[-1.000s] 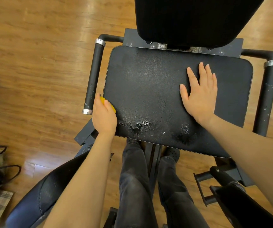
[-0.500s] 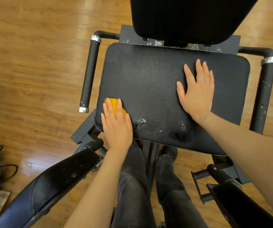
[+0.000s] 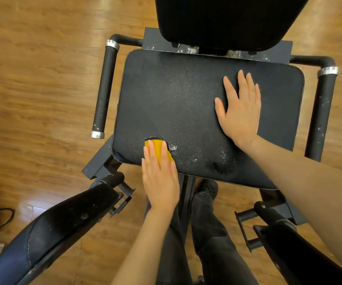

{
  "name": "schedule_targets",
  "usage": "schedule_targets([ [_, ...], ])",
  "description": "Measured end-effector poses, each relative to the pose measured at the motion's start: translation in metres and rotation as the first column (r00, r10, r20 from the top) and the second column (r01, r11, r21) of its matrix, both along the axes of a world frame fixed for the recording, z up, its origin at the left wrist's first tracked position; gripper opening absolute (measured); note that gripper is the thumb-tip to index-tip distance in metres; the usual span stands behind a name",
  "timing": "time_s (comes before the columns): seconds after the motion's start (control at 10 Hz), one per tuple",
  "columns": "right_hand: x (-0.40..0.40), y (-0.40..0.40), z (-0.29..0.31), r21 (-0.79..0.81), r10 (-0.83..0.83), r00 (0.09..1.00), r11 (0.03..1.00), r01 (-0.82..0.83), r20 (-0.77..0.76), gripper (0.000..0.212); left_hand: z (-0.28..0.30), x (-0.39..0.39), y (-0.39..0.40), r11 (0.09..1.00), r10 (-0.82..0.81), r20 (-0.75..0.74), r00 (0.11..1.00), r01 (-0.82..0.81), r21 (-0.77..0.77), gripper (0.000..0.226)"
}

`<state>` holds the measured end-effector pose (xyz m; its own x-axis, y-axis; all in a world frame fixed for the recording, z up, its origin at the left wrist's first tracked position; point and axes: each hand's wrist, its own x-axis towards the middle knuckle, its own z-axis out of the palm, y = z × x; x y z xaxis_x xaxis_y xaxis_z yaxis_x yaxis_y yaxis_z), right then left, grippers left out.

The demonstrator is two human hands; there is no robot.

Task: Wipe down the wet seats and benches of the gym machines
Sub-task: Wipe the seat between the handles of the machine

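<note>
Mostly hidden under left hand (image 3: 159,177) — yellow cloth (image 3: 159,149), perhaps sponge.

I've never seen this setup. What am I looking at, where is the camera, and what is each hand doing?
One head-worn camera looks down at a person's own arms and legs. The black pad is a gym machine's seat, with the backrest above and a handle at each side. The left hand presses a yellow cloth flat on the seat's near edge. Beside it lie wet patches. The right hand rests flat on the seat, holding nothing.
</note>
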<state>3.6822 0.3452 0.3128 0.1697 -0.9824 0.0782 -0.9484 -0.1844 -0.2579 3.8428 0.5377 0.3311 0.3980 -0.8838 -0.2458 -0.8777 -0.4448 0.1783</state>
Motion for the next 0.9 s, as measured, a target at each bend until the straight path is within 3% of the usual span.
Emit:
schedule_targets([
  [0.1,0.0,0.0,-0.001,-0.008,-0.002,1.0,1.0,0.002,0.011,0.054,-0.002,0.027,-0.03,0.989,-0.15,0.06,0.987,0.149,0.02,0.055],
  [0.3,0.0,0.002,-0.001,0.003,-0.001,1.0,1.0,0.001,0.008,0.054,-0.002,0.072,-0.139,0.999,-0.017,0.018,1.0,0.018,-0.031,0.053],
  [0.4,-0.002,0.001,-0.002,0.0,-0.003,1.0,1.0,0.003,0.015,0.054,-0.002,0.064,-0.135,0.999,-0.013,0.034,0.999,0.015,-0.047,0.053],
  [0.7,-0.001,0.0,-0.002,-0.015,-0.002,1.0,1.0,0.002,0.004,0.054,-0.001,-0.016,0.009,0.986,-0.162,0.02,0.987,0.162,0.032,0.055],
  [0.9,0.0,0.001,-0.001,-0.017,0.0,1.0,1.0,0.0,0.01,0.054,-0.002,0.016,-0.056,0.948,-0.316,0.061,0.947,0.313,0.048,0.056],
])
